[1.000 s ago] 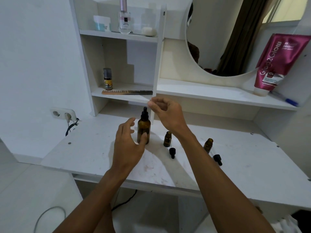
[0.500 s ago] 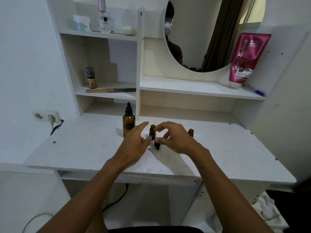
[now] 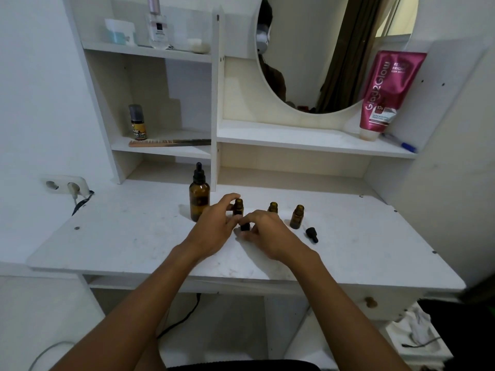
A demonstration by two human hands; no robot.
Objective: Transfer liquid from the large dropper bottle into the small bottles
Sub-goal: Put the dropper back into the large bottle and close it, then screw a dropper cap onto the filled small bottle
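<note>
Between the curled fingers of the left hand [image 3: 214, 226] a small bottle [image 3: 238, 206] is gripped, a cap [image 3: 245, 226] just beside them being pinched by the right hand [image 3: 267, 234]; with the large bottle [image 3: 199, 195] capped just left of those fingers, an upright, steady hold is advised.

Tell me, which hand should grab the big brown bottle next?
Probably the left. The left hand holds a small bottle right beside the large dropper bottle; the right hand pinches a black cap farther away and would have to cross over.
</note>
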